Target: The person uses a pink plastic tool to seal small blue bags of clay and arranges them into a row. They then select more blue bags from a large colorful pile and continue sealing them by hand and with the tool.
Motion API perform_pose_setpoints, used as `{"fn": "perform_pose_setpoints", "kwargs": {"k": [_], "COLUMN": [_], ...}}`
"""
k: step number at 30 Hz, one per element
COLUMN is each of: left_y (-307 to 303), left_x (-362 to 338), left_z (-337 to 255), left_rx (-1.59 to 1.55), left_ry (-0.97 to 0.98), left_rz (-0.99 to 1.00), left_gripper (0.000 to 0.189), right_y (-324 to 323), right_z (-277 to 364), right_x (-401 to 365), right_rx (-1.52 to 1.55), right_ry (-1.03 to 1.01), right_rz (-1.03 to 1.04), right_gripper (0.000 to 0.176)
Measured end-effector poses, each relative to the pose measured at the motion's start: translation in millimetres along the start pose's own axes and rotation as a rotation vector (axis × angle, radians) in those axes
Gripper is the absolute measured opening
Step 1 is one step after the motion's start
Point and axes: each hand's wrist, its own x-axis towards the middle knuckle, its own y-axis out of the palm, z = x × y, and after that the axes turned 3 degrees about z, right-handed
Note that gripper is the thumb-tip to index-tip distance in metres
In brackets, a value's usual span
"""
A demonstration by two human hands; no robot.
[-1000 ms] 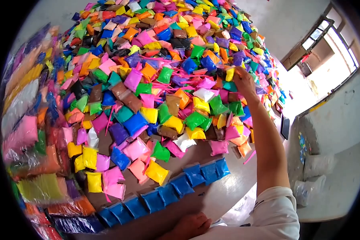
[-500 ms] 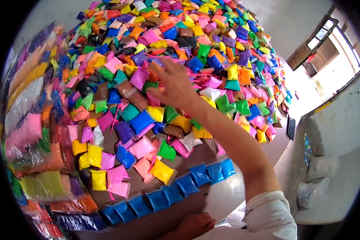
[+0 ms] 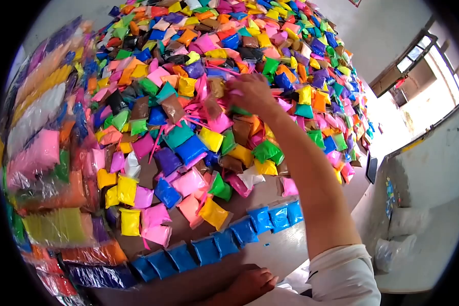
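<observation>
My right hand (image 3: 254,94) reaches into the big pile of small coloured packets (image 3: 188,145), its fingers bent down among pink and brown ones. Whether it grips a packet is hidden by the hand and blur. At the bottom, my left hand (image 3: 255,283) rests near the table's front edge, its fingers curled and nothing visible in them. Beyond it runs a slanting row of blue packets (image 3: 205,252), partly overlapping. Thin pink strips (image 3: 196,115) lie among the packets left of my right hand.
Clear bags of packets sorted by colour (image 3: 56,224) are stacked along the left side. A dark flat object (image 3: 372,170) lies at the table's right edge. Transparent plastic bags (image 3: 394,252) sit at the right, below a bright window opening (image 3: 433,94).
My right hand has moved to the right within the pile, and its fingers have drawn in. Packets around it have shifted. The view has tilted slightly.
</observation>
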Motion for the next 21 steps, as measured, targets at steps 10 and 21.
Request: {"fn": "perform_pose_setpoints", "kwargs": {"k": [10, 21], "left_y": [-20, -20], "left_x": [12, 8], "left_z": [-4, -4], "left_rx": [-0.166, 0.013], "left_ry": [-0.066, 0.103], "left_rz": [0.239, -0.023], "left_gripper": [0.032, 0.023], "right_y": [-46, 17], "right_z": [-57, 120], "right_x": [-48, 42], "right_rx": [-0.188, 0.182], "right_ry": [0.124, -0.372], "right_rz": [-0.372, -0.325], "right_gripper": [0.023, 0.04]}}
